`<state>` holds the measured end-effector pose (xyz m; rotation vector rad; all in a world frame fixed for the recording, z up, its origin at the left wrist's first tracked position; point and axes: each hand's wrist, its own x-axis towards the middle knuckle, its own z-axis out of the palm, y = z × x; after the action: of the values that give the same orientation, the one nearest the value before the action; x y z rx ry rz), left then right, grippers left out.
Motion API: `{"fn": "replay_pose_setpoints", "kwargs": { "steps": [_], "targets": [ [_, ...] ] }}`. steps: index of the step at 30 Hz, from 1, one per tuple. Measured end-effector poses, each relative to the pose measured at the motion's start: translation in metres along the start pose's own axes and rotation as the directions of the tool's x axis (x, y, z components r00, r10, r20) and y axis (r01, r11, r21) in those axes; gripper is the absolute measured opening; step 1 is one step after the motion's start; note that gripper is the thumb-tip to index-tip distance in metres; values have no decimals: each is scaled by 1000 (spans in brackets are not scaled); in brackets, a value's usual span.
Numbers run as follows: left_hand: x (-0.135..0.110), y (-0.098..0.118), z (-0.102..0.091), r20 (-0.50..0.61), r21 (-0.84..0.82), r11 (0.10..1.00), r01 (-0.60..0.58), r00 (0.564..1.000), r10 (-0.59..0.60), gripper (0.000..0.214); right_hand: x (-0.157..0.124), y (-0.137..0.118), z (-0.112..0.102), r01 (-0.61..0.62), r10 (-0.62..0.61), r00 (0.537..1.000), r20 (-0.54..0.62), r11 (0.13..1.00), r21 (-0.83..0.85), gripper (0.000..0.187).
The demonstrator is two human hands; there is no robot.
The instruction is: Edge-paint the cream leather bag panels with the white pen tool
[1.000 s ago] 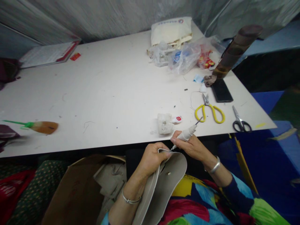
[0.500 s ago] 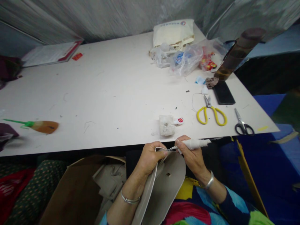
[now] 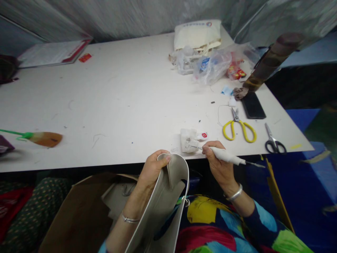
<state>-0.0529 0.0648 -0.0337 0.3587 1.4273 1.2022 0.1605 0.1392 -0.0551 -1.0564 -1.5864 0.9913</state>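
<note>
My left hand (image 3: 152, 168) pinches the top edge of a beige, leather-like piece (image 3: 168, 211) that curves into a loop, thumb on its inner side. A small metal ring hangs at the piece's right side. My right hand (image 3: 219, 163) is closed around a thin-tipped tool with a white wrapped handle (image 3: 225, 155). Its slender metal tip points left and reaches a stained white block (image 3: 188, 140) near the table's front edge; whether it touches the block I cannot tell. Another thin metal end sticks out behind the handle.
Right of the block lie yellow-handled scissors (image 3: 239, 128), small black scissors (image 3: 274, 142) and a black phone (image 3: 253, 105). A dark bottle (image 3: 273, 61) stands behind them. Plastic bags (image 3: 210, 68) and a cloth bag (image 3: 197, 35) lie at the back. A cardboard box (image 3: 76, 211) is at lower left.
My right hand has moved the tool away from the beige piece, up to the white block. My left hand has shifted left and up, turning the piece so that its loop opens.
</note>
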Motion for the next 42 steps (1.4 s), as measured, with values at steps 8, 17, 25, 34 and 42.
{"fn": "replay_pose_setpoints", "kwargs": {
  "steps": [8,17,25,34,42],
  "targets": [
    [5,-12,5,29,44,997,68,997,-70,42,3,1,1,1,-1,999,45,1000,-12,18],
    [7,-14,9,75,27,993,117,990,-118,42,5,-1,5,3,1,994,108,999,-33,18],
    [11,-20,3,163,22,985,170,972,-171,46,-1,-5,-1,-84,68,989,129,989,124,22],
    [7,-16,4,248,18,976,216,945,-214,47,-2,-14,4,-182,111,940,322,963,200,22],
    [4,-18,7,240,36,983,183,953,-186,44,-3,-12,8,-168,110,940,322,973,159,23]
  ]
}}
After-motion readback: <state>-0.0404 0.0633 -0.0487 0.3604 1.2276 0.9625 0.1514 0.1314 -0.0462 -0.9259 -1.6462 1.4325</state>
